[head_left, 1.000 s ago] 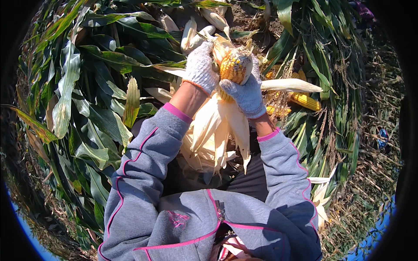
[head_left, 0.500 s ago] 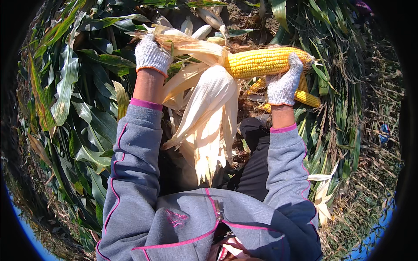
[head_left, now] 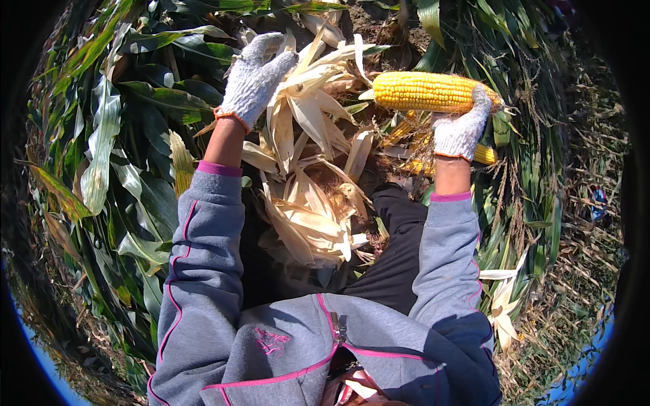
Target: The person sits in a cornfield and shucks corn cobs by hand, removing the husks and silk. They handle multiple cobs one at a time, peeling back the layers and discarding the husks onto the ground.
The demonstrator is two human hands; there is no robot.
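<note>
the bare yellow cob (head_left: 423,92) could tip or slip — only the right hand (head_left: 462,132) holds it, fingers wrapped near its pointed end, the far end unsupported, over other cobs (head_left: 485,155). the left hand (head_left: 250,82) has its fingers parted beside the pale husks (head_left: 308,111), whose loose leaves could snag the glove. half a second earlier they join the cob in the left hand's grip — now they are apart from it.
</note>
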